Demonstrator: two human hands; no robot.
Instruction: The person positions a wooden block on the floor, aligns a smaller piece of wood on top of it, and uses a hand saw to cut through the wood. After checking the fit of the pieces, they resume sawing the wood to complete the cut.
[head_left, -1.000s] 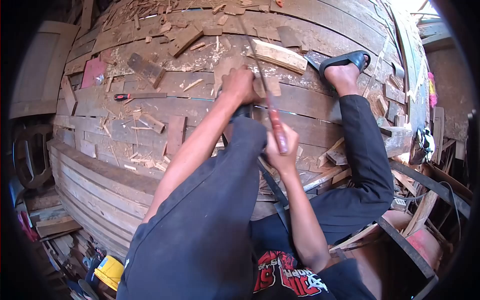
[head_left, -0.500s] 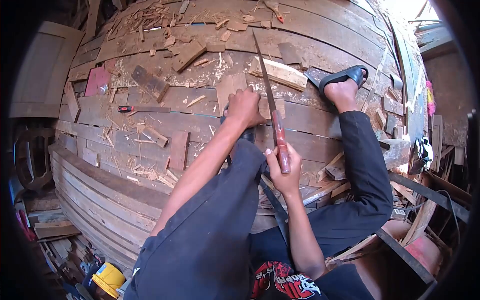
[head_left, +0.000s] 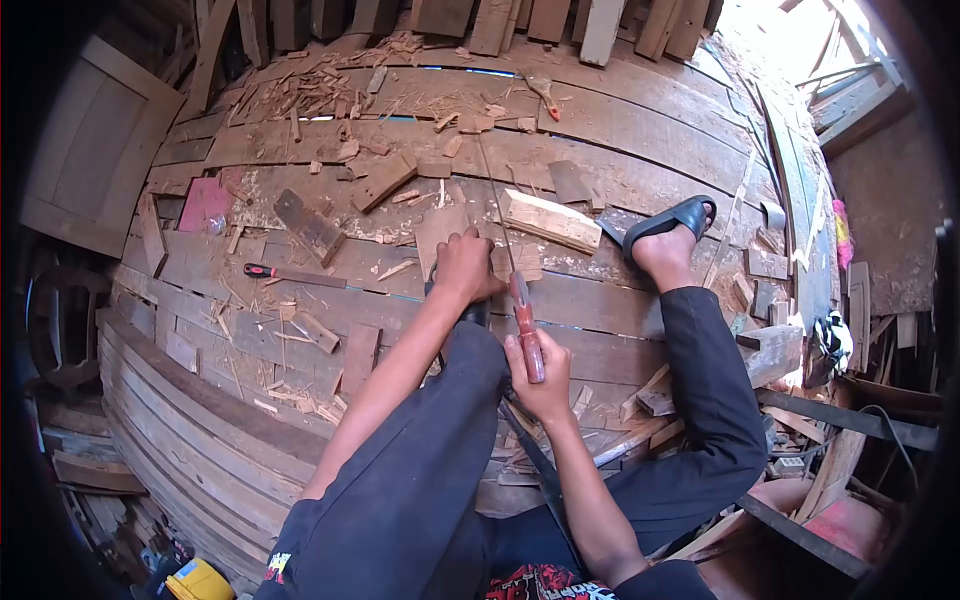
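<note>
Right hand (head_left: 540,378) fingers clamped round long thin-bladed tool with reddish wooden handle (head_left: 524,322); left hand (head_left: 465,265) fingers curled over small pale wood block (head_left: 522,262), pinned on rough plank floor (head_left: 620,310)

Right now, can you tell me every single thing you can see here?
plank floor: one, brown, under everything
wood scraps: many, brown, scattered over the planks
pale block: one, light, centre
dark block: one, dark brown, left of centre
small wood piece: one, brown, below the pale block
long-bladed tool: one, reddish handle, blade over the small wood piece
red-handled tool: one, lying left
pink board: one, far left
sandal: one, black, right of the pale block
foot: one, bare, in the sandal
left hand: holding the small wood piece
right hand: gripping the handle
</note>
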